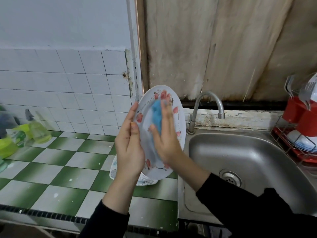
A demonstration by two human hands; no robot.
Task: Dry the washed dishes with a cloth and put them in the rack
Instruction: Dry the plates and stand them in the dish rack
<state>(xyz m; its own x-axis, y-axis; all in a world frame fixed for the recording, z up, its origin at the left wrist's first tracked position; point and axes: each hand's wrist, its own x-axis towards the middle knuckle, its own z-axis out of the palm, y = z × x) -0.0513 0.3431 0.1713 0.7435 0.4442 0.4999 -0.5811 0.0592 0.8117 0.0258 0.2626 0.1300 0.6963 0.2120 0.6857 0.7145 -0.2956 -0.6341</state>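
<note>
We hold the plate (148, 152) up over the counter (68, 169), just left of the sink (257, 160). Our left hand (129, 143) grips its rim. Our right hand (167, 140) lies flat, pressing the blue cloth (157, 114) on it.

Pale painted wall (60, 19) runs down to white square tiles (60, 83), one of them broken by a small hole (124, 75) near the corner. To the right stands stained, weathered wooden panelling (223, 40). The surface (56, 170) is laid in green and white checked tiles, edged in dark trim. Beside it sits a steel sink (248, 160) with a curved tap (209, 97) and round drain (230, 177). The light is soft and even.
</note>
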